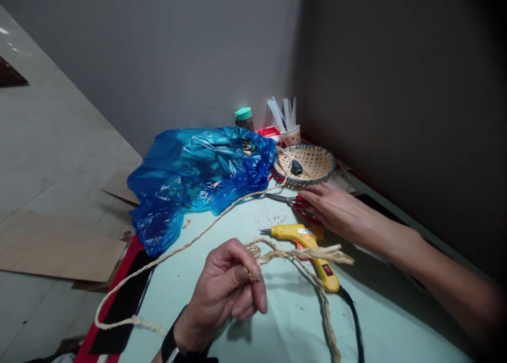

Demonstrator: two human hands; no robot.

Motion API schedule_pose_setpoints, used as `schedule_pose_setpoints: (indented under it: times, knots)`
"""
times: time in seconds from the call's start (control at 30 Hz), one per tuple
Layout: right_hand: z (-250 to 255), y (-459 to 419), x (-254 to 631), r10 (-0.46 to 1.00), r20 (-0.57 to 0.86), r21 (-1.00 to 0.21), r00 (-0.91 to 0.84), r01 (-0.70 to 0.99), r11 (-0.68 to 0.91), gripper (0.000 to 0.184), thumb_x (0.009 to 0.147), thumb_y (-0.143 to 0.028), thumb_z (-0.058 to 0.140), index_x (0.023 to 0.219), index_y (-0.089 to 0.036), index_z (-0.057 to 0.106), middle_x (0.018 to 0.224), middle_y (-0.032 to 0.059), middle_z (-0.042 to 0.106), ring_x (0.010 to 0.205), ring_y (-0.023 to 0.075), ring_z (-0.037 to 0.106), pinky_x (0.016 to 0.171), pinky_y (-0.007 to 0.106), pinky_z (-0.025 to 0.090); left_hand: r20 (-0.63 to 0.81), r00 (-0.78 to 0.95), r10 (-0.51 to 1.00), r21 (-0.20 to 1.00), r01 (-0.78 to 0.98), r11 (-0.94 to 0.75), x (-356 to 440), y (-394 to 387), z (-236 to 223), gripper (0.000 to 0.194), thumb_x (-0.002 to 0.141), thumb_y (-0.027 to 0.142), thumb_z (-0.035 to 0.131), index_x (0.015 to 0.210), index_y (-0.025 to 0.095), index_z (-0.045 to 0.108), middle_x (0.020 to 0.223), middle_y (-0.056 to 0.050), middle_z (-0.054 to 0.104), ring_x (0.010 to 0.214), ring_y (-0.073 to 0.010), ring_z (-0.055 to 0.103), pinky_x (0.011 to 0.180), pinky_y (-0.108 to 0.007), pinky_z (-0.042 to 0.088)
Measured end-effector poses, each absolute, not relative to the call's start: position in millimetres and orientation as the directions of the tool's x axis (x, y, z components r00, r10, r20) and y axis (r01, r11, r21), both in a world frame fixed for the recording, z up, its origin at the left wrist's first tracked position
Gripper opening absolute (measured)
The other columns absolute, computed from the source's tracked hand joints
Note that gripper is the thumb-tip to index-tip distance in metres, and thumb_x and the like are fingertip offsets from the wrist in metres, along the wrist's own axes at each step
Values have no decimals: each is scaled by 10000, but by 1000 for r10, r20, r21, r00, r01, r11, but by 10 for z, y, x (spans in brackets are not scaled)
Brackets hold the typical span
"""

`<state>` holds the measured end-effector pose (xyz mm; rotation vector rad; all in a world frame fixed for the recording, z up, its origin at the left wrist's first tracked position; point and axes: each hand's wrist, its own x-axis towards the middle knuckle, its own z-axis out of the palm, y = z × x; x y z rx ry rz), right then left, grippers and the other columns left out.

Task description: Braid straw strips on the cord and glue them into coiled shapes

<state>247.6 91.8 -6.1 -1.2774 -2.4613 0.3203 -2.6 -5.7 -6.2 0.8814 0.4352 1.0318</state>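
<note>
The table (182,292) has a pale green top with a red border (134,247) showing along its left side. A crumpled blue bag (190,168) spreads over the far left part. Behind it stand a jar (244,120) with a green lid, a red packet (270,133) and a cup (292,136) of pale sticks. In front of the cup sits a round woven basket (317,162). Nearer are open scissors (283,198) with red handles, then a yellow glue gun (304,236) on its side, its black cord (355,315) running to the near edge. A dark flat slab (119,313) lies at the left edge, another (378,209) at the right. A long rope (206,228) crosses the top, and small scraps (186,223) are scattered about.
</note>
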Motion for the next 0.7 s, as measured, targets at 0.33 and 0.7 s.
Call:
schedule_pose_setpoints:
  times: [0.33, 0.7]
  knots:
    - [453, 257, 1949, 647, 130, -873, -752, 222, 433, 257, 982, -341, 558, 1070, -163, 722, 911, 42, 726, 810, 163, 630, 729, 236, 445, -23, 450, 893, 917, -345, 198, -75, -61, -76, 105, 884, 216, 663, 839, 159, 739, 567, -34, 705, 355, -16, 372, 412, -134, 342]
    - [211, 284, 1926, 778, -48, -996, -626, -24, -81, 138, 845, -269, 709, 909, -167, 775, 733, -1, 682, 615, 84, 580, 579, 173, 428, -140, -189, 972, 989, -70, 129, -409, -533, 494, 133, 771, 372, 761, 757, 240, 744, 522, 10, 595, 456, -70, 483, 402, -120, 310]
